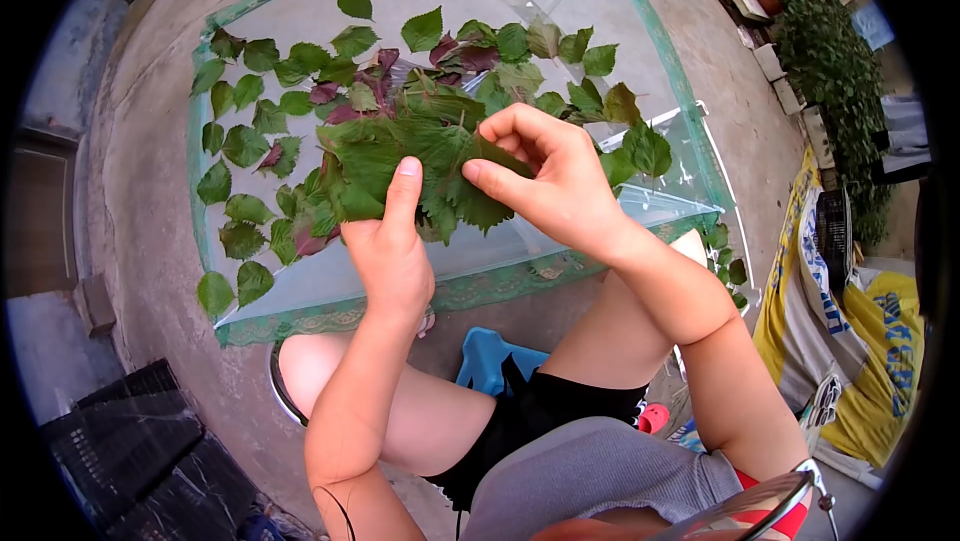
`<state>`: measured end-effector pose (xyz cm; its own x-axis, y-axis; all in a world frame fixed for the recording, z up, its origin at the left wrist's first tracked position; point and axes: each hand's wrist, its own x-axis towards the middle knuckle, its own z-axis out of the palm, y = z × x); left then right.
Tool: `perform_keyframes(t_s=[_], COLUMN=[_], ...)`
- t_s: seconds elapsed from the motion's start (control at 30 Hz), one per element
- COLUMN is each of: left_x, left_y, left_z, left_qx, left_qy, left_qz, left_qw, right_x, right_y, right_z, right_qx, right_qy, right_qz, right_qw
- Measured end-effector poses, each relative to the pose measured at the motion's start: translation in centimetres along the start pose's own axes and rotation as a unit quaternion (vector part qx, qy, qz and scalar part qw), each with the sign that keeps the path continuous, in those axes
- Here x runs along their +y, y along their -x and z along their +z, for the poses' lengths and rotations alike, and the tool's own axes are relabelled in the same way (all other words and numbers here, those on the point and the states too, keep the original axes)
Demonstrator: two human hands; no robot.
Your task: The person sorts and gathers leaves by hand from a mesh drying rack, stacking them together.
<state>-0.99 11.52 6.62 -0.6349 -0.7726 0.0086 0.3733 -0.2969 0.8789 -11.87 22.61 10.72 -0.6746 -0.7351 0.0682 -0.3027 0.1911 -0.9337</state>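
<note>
left hand (pixel 388 259) thumb clamped on leaf stack (pixel 368 173), mid-scene over mesh cover (pixel 480 255) | right hand (pixel 560 179) pinching leaf (pixel 500 154) at stack's right | loose leaves (pixel 245 147) far and left, stack hiding some | yellow sacks (pixel 885 341) right, black pile (pixel 130 451) near left

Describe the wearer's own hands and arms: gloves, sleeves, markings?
Left hand and right hand: ungloved, nothing on either wrist, no rings on the visible parts. Left arm and right arm: no sleeves, cables or markings seen; a thin dark line on the left one is unclear. Grey ribbed top.
</note>
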Motion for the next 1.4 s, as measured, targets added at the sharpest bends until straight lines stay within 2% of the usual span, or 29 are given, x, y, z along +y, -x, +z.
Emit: perform_keyframes(t_s=[0.03, 0.07, 0.13, 0.17, 0.23, 0.33, 0.37, 0.43, 0.47, 0.57, 0.6, 0.67, 0.73, 0.8, 0.87, 1.0, 1.07, 1.13, 1.2, 1.27, 1.33, 1.4], left_x=[0.1, 0.1, 0.5, 0.6, 0.3, 0.1, 0.0, -0.1, -0.2, -0.5, -0.7, -1.0, -1.2, -1.4, -1.0, 0.1, -0.3, -0.8, -0.8, -0.5, 0.0, 0.0], left_y=[-0.1, -0.1, -0.1, -0.1, -0.2, -0.4, -0.4, -0.4, -0.4, -0.4, -0.3, -0.1, 0.5, 1.0, 1.0, 1.4, 1.6, 1.2, 1.2, 1.1, 1.0, 1.0], left_z=[0.0, 0.1, 0.3, 0.4, 0.2, 0.1, 0.0, 0.0, 0.0, -0.2, -0.3, -0.7, -1.0, -0.4, -0.7, 0.2, 0.3, -0.5, -0.4, -0.1, 0.2, 0.2], left_qx=[0.004, 0.007, 0.024, 0.040, 0.037, 0.039, 0.044, 0.048, 0.052, 0.023, 0.023, -0.002, -0.047, 0.005, -0.021, -0.075, -0.093, -0.124, -0.103, -0.093, -0.035, -0.034], left_qy=[0.006, 0.012, 0.047, 0.083, 0.072, 0.057, 0.054, 0.044, 0.034, 0.036, 0.036, 0.065, 0.077, 0.051, 0.123, 0.071, -0.006, -0.028, -0.060, -0.031, 0.010, 0.002], left_qz=[-0.010, -0.021, -0.038, -0.057, -0.060, -0.067, -0.071, -0.069, -0.067, -0.057, -0.058, -0.109, -0.119, -0.086, -0.120, -0.112, -0.040, -0.040, -0.059, -0.064, -0.112, -0.115], left_qw=[1.000, 1.000, 0.998, 0.994, 0.995, 0.995, 0.995, 0.996, 0.996, 0.997, 0.997, 0.992, 0.989, 0.995, 0.985, 0.988, 0.995, 0.991, 0.991, 0.993, 0.993, 0.993], right_x=[-0.4, -0.4, -0.3, -0.1, 0.4, 0.5, 0.2, -0.8, -0.9, -0.8, -0.8, -1.2, -0.6, -0.8, -0.1, 0.6, 0.6, 0.3, 0.4, 0.7, 0.4, 0.4], right_y=[0.0, 0.0, -0.2, -0.2, -0.4, -0.4, -0.3, 0.0, 0.0, -0.2, -0.1, 0.0, 0.1, 0.3, 0.1, -0.2, -0.2, -0.2, -0.1, -0.2, 0.2, 0.1], right_z=[-0.1, -0.1, -0.1, -0.1, -0.2, -0.4, -0.6, -1.2, -1.3, -1.7, -1.7, -1.4, -0.1, 0.5, 1.4, 1.6, 1.3, 1.1, 1.2, 1.7, 1.4, 1.4], right_qx=[-0.010, -0.012, 0.040, 0.039, 0.036, 0.025, 0.024, -0.014, -0.015, -0.106, -0.106, -0.161, -0.097, -0.031, 0.043, 0.068, 0.065, 0.060, 0.054, 0.105, 0.093, 0.119], right_qy=[0.003, 0.003, 0.038, 0.037, 0.027, 0.010, 0.010, -0.035, -0.035, -0.218, -0.217, -0.239, -0.143, 0.002, 0.025, 0.050, 0.080, 0.077, 0.075, 0.056, 0.058, 0.102], right_qz=[0.052, 0.050, -0.076, -0.077, -0.128, -0.145, -0.145, -0.026, -0.026, -0.070, -0.070, -0.012, -0.037, -0.062, -0.135, -0.165, -0.147, -0.138, -0.128, -0.197, -0.163, -0.206], right_qw=[0.999, 0.999, 0.996, 0.996, 0.991, 0.989, 0.989, 0.999, 0.999, 0.968, 0.968, 0.957, 0.984, 0.998, 0.990, 0.983, 0.984, 0.986, 0.987, 0.973, 0.981, 0.966])
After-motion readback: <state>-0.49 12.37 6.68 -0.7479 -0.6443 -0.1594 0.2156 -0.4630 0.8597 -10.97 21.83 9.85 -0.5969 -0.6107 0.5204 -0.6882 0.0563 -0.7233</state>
